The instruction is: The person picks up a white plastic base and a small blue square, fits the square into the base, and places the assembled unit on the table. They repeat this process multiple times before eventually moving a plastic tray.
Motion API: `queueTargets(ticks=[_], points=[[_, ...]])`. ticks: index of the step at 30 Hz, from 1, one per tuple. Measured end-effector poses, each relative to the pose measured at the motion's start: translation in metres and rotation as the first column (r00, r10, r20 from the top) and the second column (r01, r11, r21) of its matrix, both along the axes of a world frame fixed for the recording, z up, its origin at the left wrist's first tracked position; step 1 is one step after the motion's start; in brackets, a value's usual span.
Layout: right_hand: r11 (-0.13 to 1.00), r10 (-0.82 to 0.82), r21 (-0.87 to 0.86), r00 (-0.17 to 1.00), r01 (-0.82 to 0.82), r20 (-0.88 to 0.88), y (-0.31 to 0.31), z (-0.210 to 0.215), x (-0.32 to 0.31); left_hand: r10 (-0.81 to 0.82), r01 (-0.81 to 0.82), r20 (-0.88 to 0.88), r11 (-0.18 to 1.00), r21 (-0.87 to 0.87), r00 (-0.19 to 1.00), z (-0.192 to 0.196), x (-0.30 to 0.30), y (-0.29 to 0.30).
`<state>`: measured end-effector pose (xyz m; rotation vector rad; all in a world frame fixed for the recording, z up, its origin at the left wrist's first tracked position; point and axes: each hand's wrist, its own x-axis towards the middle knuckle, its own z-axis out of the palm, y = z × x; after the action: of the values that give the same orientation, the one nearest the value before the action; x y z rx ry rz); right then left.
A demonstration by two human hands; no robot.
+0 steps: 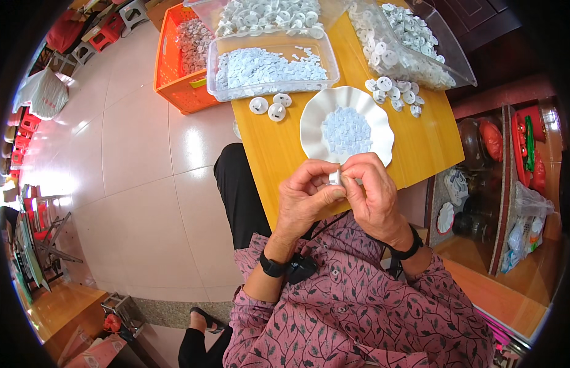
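Note:
My left hand (314, 195) and my right hand (373, 195) meet over the table's near edge, both closed on a small white plastic part (334, 178). Fingertips and thumbs pinch it from either side and cover much of it. Just beyond them is a white plate with a wavy rim (310, 126), and small pale blue flat pieces (347, 130) are heaped in it. Left of the plate lie three round white plastic parts (276, 112). To its right sits a loose group of several similar parts (394, 93).
Behind the plate, a clear tub (276, 91) holds many pale blue pieces. Clear bins of white parts (269, 15) (414, 37) stand farther back. An orange crate (164, 70) adjoins the yellow table (260, 147) at left. Shelves (504, 190) with jars and bags are at right.

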<state>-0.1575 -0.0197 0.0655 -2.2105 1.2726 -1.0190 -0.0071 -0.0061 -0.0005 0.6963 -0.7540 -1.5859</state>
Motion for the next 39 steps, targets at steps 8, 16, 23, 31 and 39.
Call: queueTargets(ticks=[8,16,23,31,39], points=[[0.998,-0.029,0.051,0.992,0.024,0.119,0.0,0.006,0.0,-0.052,0.053,-0.057,0.998,0.014,0.997,0.005,0.005,-0.002],[0.997,0.012,-0.079,0.996,-0.005,0.086,0.003,0.004,0.004,-0.014,0.02,-0.089,0.998,0.058,0.996,0.001,0.005,-0.001],[0.996,0.026,-0.088,0.996,-0.019,0.081,-0.001,0.007,0.001,0.024,-0.021,-0.036,0.996,0.081,0.999,0.023,0.016,-0.014],[0.991,-0.093,-0.089,0.993,0.099,0.075,-0.005,0.005,-0.044,-0.009,0.007,0.134,1.0,0.021,0.991,0.084,0.052,-0.143],[0.974,-0.196,-0.116,0.981,0.194,-0.004,-0.024,-0.001,-0.077,0.265,-0.262,0.012,0.958,-0.12,0.964,0.138,0.073,-0.287]])
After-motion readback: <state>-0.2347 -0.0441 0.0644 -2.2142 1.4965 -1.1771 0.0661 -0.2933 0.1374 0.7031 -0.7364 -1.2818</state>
